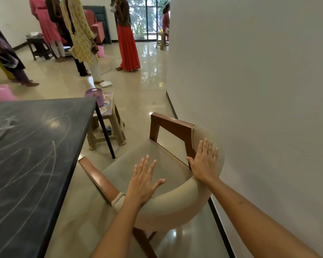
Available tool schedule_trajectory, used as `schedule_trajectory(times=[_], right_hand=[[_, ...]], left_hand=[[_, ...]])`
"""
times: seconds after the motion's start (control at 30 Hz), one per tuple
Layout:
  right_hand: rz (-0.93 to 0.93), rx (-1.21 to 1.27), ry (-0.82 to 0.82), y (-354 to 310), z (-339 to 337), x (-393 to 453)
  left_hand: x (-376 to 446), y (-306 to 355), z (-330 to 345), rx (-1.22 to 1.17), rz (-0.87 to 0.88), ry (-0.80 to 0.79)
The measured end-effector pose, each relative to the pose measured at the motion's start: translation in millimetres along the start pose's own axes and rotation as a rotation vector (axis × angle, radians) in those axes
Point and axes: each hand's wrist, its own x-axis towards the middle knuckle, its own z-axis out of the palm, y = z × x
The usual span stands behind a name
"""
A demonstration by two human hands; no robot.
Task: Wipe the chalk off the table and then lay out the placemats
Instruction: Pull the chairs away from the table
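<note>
Black bench left of the armchair — chalk scribbles across its top. Left hand, fingers straight and spread, holds nothing, palm on the armchair's curved backrest. Right hand likewise flat on the backrest's far end — beside the wall.

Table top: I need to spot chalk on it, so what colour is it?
Black table top, scribbled with white chalk marks; seen in the head view.
</note>
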Motion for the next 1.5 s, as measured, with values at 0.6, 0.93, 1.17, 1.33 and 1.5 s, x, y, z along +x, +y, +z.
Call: schedule_trajectory(times=[0.6, 0.93, 1.17, 1.33, 1.5], right_hand=[[0.389, 0.203, 0.071, 5, 2, -3], [0.908, 0.847, -0.11, -7, 4, -42], [0.902, 0.871, 0.026, -20, 5, -55], [0.897, 0.875, 0.049, -18, 1, -52], [0.864, 0.868, 0.02, 6, -4, -44]], left_hand=[[-31, 7, -16, -0.316, -0.075, -0.253], [-72, -10, -21, 0.133, 0.318, -0.089], [-68, -1, -15, 0.159, 0.18, -0.098], [-67, 12, -10, 0.216, 0.109, -0.059], [-69, 45, -2, 0.245, 0.085, -0.068]])
